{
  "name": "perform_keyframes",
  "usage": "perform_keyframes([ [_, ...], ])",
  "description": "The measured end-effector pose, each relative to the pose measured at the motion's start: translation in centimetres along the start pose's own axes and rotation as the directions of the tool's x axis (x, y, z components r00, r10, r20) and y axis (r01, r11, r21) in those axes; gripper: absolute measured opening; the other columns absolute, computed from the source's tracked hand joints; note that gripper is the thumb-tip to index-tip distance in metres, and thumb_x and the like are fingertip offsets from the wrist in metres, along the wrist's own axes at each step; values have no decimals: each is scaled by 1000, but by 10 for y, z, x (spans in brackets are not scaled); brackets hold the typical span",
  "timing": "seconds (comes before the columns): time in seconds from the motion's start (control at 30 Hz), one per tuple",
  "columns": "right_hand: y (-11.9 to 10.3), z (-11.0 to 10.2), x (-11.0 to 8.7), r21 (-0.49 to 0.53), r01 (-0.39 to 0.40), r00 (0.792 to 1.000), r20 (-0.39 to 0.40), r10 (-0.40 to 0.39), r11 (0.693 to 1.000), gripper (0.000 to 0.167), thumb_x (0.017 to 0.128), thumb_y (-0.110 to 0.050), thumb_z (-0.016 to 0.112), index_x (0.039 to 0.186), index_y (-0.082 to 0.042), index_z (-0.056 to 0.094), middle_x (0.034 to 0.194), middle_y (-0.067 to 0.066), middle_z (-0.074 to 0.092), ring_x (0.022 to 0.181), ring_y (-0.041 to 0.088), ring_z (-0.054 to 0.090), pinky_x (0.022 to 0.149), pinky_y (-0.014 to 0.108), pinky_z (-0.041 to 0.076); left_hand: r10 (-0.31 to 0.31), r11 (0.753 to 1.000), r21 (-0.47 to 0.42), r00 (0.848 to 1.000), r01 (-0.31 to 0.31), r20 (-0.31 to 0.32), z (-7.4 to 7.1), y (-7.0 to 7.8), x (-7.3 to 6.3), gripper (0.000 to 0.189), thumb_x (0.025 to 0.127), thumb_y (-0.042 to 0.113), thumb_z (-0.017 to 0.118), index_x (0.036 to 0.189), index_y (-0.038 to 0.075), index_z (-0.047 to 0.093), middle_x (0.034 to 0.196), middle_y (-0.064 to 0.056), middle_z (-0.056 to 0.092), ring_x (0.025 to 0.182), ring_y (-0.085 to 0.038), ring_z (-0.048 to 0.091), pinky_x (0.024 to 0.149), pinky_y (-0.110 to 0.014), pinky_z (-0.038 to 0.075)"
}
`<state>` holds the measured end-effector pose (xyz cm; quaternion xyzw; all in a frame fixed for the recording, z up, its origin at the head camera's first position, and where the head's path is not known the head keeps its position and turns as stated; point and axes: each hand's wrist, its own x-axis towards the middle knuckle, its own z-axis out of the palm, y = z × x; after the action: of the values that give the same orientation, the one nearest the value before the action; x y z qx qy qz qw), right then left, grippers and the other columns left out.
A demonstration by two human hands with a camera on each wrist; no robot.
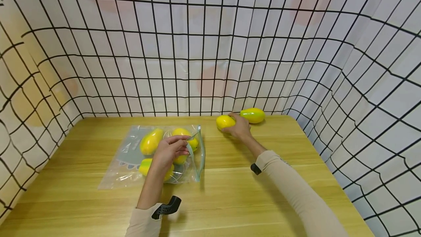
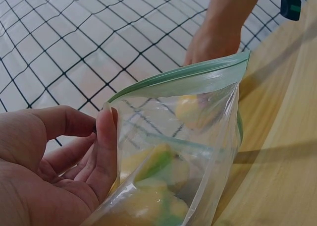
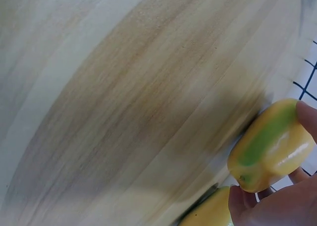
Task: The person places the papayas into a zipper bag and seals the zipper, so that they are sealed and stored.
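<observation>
A clear zip bag [image 1: 126, 156] lies on the table with several yellow-green papaya-like fruits [image 1: 152, 142] inside. At its green zip edge [image 2: 198, 70], my left hand [image 1: 169, 153] pinches the bag between thumb and fingers, and the mouth stands partly open. Over on the right, near the table's back edge, my right hand [image 1: 241, 126] grips a glossy yellow papaya-like fruit [image 1: 225, 121] with a green streak. The right wrist view shows thumb and fingers around this fruit [image 3: 270, 146]. Just behind that hand lies another papaya-like fruit [image 1: 253, 115].
A wooden table [image 1: 230, 196] spreads beneath both hands. Black wire mesh [image 1: 210, 46] with a pale sheet behind it rises at the back and both sides. Each sleeve cuff carries a black mount [image 1: 167, 207].
</observation>
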<state>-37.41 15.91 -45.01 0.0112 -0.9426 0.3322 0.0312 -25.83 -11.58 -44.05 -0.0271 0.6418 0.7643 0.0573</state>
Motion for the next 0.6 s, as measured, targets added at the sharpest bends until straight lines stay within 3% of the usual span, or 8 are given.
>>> perform_keyframes([
  [0.17,-1,-1,-2,21,-13,1000,-3,13,1000,75,83,-29,84,148,-14,51,156,14,46,143,44,34,118,65,26,-1,1000,-2,1000,1,-2,0,1,0,28,97,2,61,122,-8,68,110,-21,67,70,-15,67,70,-23,63],
  [0.37,-4,-4,-6,50,8,1000,6,-8,999,75,83,-28,83,149,-13,50,156,15,45,145,43,33,121,63,26,-2,1000,-4,1000,2,10,0,1,0,28,98,2,61,123,-9,67,99,-13,68,69,-14,67,69,-22,63],
  [0.6,-11,-7,-14,49,83,996,20,-84,995,74,80,-28,85,145,-10,55,151,15,52,139,38,46,117,56,36,8,1000,-9,999,-8,34,-1,1,-1,31,98,1,59,126,-12,64,90,-5,67,68,-13,66,68,-22,62],
])
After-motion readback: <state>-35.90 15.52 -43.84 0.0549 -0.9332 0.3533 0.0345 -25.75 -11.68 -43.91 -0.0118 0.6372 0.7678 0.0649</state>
